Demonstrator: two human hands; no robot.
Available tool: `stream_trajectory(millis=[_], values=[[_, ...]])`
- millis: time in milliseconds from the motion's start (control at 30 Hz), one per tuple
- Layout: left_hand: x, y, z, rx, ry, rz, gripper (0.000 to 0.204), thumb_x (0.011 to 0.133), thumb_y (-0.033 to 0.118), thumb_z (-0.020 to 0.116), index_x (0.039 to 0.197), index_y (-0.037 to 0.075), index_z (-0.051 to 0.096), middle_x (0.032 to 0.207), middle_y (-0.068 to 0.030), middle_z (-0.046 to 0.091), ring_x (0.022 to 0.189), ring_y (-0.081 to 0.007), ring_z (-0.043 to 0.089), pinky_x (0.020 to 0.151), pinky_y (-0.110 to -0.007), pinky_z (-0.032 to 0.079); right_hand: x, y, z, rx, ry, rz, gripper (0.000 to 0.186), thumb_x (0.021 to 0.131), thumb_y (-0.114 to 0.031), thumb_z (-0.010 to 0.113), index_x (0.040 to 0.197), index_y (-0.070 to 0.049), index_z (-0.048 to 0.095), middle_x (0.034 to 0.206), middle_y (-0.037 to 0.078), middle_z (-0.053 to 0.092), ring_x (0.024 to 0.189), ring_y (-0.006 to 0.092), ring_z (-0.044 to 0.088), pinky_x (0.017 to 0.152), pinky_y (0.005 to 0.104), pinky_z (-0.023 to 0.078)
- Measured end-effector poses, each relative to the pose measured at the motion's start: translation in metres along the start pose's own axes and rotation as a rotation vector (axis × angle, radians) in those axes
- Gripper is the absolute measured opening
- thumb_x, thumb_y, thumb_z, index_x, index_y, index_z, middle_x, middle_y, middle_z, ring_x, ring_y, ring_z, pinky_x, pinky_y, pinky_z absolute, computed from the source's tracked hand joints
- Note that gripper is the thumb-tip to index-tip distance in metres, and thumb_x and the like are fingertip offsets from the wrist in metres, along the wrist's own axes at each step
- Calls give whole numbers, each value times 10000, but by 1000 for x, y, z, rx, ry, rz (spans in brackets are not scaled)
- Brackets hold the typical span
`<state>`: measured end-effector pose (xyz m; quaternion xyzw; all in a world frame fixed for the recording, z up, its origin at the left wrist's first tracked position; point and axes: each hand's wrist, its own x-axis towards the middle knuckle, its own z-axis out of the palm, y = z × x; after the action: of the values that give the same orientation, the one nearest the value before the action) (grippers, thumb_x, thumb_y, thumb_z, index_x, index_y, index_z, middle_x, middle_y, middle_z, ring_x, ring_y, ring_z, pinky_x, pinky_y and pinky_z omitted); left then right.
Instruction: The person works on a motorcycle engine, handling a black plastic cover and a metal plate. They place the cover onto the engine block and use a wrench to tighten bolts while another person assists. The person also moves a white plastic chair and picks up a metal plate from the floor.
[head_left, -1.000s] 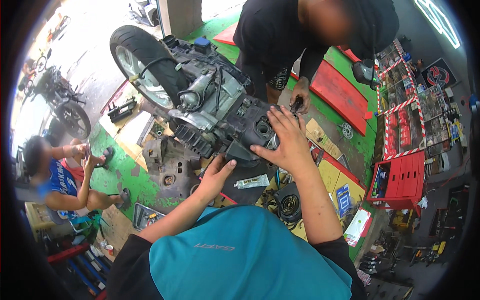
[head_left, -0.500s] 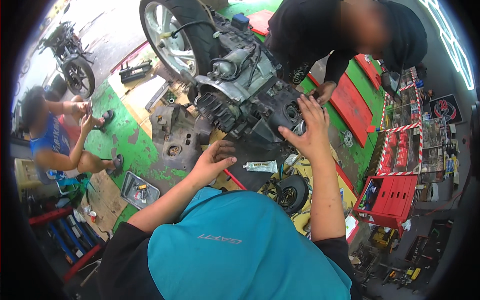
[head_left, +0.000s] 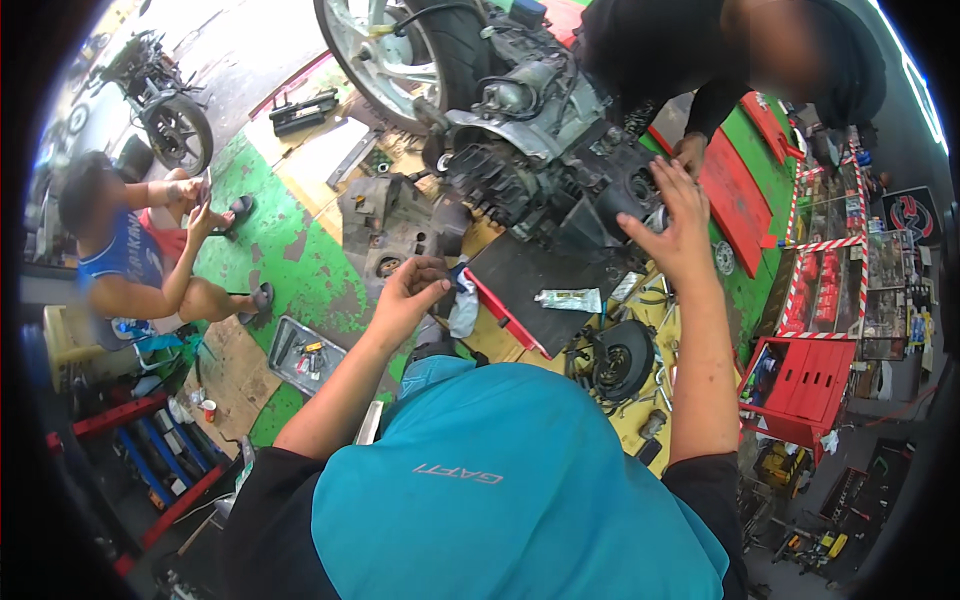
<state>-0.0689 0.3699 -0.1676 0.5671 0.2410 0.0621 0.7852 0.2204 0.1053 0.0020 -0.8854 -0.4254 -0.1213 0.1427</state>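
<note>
A scooter engine [head_left: 545,165] with its rear wheel [head_left: 400,45] stands on the workshop floor ahead of me. My right hand [head_left: 672,215] lies flat, fingers spread, on the engine's dark right end. My left hand [head_left: 412,290] is curled near the engine's lower left corner, fingertips pinched on a small dark part beside a crumpled rag [head_left: 463,305]. A person in black [head_left: 700,50] leans over the engine from the far side, one hand [head_left: 690,155] touching it close to my right hand.
A grey engine cover [head_left: 385,225] lies left of the engine. A black mat [head_left: 540,275] with a tube [head_left: 568,298], a round clutch part [head_left: 620,358] and a red toolbox [head_left: 808,385] lie right. A metal tray [head_left: 305,350] and a crouching person [head_left: 130,255] are left.
The view has shifted, so the engine sits higher in the picture. My left hand has drawn back from the engine and curled up. My right hand stays on the engine.
</note>
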Motion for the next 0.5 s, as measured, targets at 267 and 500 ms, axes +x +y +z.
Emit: stream_trajectory(millis=[267, 500], values=[[7, -31, -107, 215, 310, 35, 375, 967, 125, 716, 1307, 9, 609, 1105, -101, 732, 921, -144, 678, 794, -280, 531, -2, -2, 4, 4, 2, 43, 844, 736, -436, 870, 1442, -73, 583, 1531, 121, 551, 1483, 346, 433, 1197, 576, 288], [13, -47, -119, 312, 250, 24, 361, 982, 184, 711, 1291, 14, 631, 1026, -88, 736, 804, -106, 627, 713, -256, 492, -3, 2, 9, -21, 26, 27, 917, 760, -646, 792, 1448, -76, 587, 1535, 110, 550, 1498, 308, 415, 1213, 653, 229]])
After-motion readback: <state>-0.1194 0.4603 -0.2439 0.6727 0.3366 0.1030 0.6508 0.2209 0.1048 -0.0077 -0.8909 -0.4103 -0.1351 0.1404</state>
